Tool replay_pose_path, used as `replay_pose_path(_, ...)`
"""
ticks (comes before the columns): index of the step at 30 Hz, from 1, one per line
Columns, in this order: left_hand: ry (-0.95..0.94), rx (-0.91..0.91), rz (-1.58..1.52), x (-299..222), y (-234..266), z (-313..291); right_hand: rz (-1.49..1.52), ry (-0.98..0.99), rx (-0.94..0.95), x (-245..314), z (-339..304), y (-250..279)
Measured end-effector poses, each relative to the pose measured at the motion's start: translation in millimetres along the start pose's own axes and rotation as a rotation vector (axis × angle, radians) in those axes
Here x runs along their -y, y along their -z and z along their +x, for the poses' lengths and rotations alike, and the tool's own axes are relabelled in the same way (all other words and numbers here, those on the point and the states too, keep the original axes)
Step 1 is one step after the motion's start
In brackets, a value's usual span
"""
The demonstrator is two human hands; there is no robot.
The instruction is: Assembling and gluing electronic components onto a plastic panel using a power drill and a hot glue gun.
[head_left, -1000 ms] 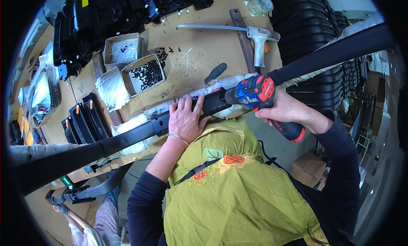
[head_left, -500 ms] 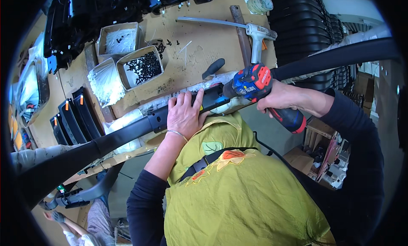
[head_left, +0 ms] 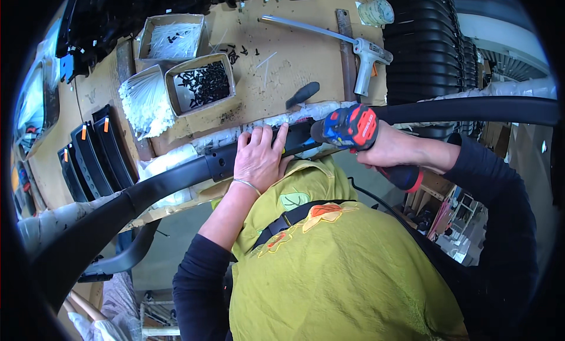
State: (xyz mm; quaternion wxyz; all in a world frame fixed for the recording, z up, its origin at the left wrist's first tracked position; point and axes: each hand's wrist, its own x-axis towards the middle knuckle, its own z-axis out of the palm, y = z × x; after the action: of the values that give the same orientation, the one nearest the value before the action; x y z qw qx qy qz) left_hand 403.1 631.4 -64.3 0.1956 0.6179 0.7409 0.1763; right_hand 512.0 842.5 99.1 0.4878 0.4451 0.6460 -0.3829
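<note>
A long black plastic strip (head_left: 162,179), bowed by the lens, runs across in front of me along the bench's near edge. My left hand (head_left: 259,155) lies over its middle, fingers reaching across to the far side and thumb on the near side. My right hand (head_left: 391,147) grips a blue and red cordless drill (head_left: 353,128), its nose pointing left against the strip just right of my left hand. The tip is hidden there. Beyond the strip lies a dark-handled tool (head_left: 303,95).
Cartons hold black screws (head_left: 203,85) and white ties (head_left: 173,40). A bundle of white ties (head_left: 147,102) lies beside them. A white glue gun (head_left: 371,58) rests far right. Curved black parts (head_left: 97,150) stand left; stacked black parts (head_left: 418,47) stand right. Another person (head_left: 112,311) is lower left.
The view has shifted slightly. The drill's nose remains at the strip, but its handle has swung down a little, and the strip's right end sits lower in view.
</note>
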Motion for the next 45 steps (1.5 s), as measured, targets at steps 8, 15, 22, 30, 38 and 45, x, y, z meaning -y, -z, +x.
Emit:
replay_pose_path(8, -0.008, -0.054, 0.009, -3.4, -5.5, -7.1, -0.121, 0.275, -0.121, -13.1, -8.0, 0.6)
replay_pose_path(15, 0.017, 0.000, 0.109, -15.5, 6.7, -8.6, 0.396, 0.540, -0.282, -38.6, -27.3, -18.2)
replay_pose_path(22, 0.018, 0.030, 0.129, -17.9, 12.8, -5.9, 0.755, 0.671, -0.399, 8.9, 99.7, -9.8)
replay_pose_path(30, 0.045, 0.056, 0.118, -20.4, 12.6, -9.0, 0.853, 0.616, -0.279, 30.9, 137.3, 3.0)
replay_pose_path(38, 0.790, -0.491, -1.822, -0.1, 9.0, 9.7, 0.822, 0.746, -0.162, -16.9, 34.4, -28.3)
replay_pose_path(45, 0.650, 0.034, -2.321, -11.2, 49.4, -5.3, 0.862, 0.702, -0.042, -58.6, -35.0, -80.6)
